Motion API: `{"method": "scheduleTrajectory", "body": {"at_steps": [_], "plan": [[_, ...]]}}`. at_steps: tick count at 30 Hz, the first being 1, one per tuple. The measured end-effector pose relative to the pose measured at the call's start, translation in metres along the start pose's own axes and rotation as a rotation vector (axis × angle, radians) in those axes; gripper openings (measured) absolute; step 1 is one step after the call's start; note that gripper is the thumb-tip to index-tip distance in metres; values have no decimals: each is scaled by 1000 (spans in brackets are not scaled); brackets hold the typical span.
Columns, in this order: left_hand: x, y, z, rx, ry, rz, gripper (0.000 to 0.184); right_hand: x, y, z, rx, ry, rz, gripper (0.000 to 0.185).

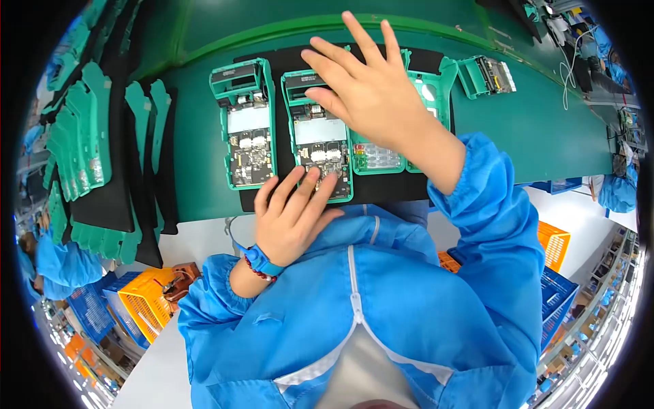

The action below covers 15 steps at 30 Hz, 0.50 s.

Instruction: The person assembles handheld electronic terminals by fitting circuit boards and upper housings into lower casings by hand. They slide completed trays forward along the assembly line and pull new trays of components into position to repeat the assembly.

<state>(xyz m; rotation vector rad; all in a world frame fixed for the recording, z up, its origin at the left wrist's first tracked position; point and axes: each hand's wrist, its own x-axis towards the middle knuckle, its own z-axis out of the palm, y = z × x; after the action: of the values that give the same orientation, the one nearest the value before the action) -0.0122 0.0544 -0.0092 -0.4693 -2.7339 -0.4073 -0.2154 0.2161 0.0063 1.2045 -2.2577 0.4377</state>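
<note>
Two green device housings with exposed circuit boards lie side by side on a black mat: the left housing (248, 121) and the middle housing (320, 131). My left hand (289, 218) rests its outstretched fingertips on or just over the lower end of the middle housing; exact contact is hard to make out. Over the upper right of that same housing, my right hand (371, 95) is raised with fingers spread and holds nothing. Beneath the right wrist lies a green shell with a clear keypad (378, 157), partly hidden by the forearm. Another green shell (446, 85) shows beyond it.
A green part with an attached board (494, 75) lies at the right on the green table (531, 129). Stacked green casings (82, 136) stand on black sheets at the left. Orange crates (146, 300) and blue crates (558, 300) are below the table. A white cable (569, 75) hangs at far right.
</note>
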Motion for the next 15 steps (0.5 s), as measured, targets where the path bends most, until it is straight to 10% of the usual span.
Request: {"method": "scheduleTrajectory", "body": {"at_steps": [10, 15], "plan": [[-5, 9, -46, -31, 16, 219, 42, -35, -30, -71, 908, 88, 488, 47], [-18, -5, -81, -764, 365, -508, 21, -56, -53, -85, 919, 54, 504, 82]]}}
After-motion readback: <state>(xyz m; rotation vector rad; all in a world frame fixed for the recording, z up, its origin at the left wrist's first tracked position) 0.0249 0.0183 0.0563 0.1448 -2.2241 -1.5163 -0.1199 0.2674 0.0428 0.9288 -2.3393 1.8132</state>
